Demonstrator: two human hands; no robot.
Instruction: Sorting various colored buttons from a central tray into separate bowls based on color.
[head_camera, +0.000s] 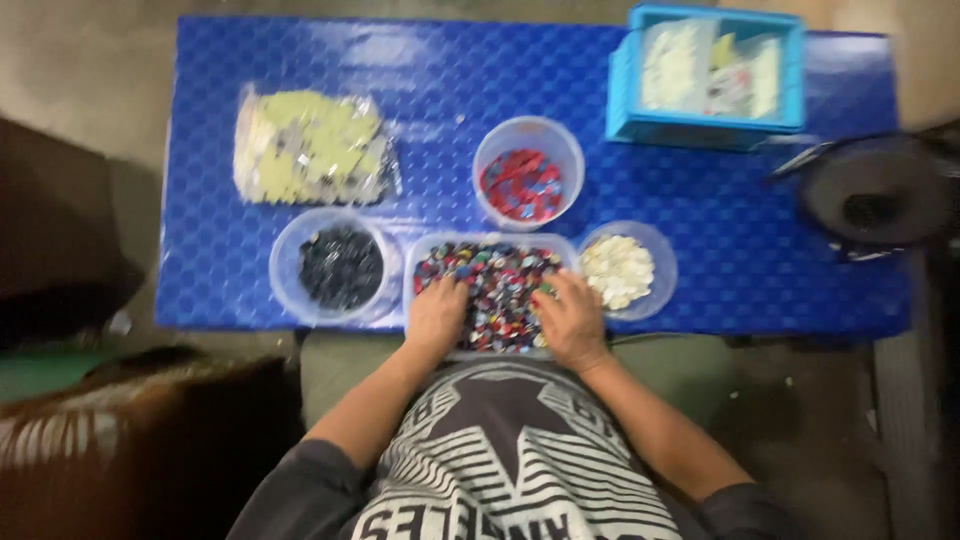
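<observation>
A clear rectangular tray filled with several small mixed-colour pieces sits at the near edge of the blue table. My left hand rests palm down on the tray's left side, fingers in the pieces. On the tray's right side lies my right hand, fingers bent over the pieces. The frame is too blurred to show whether either hand pinches a piece. Around the tray stand three clear round tubs: one with black pieces, one with red and blue pieces, one with white pieces.
A clear bag of pale yellow-green pieces lies at the back left. A light blue crate with pale packets stands at the back right. A black fan sits by the table's right end. Dark bags lie on the floor at left.
</observation>
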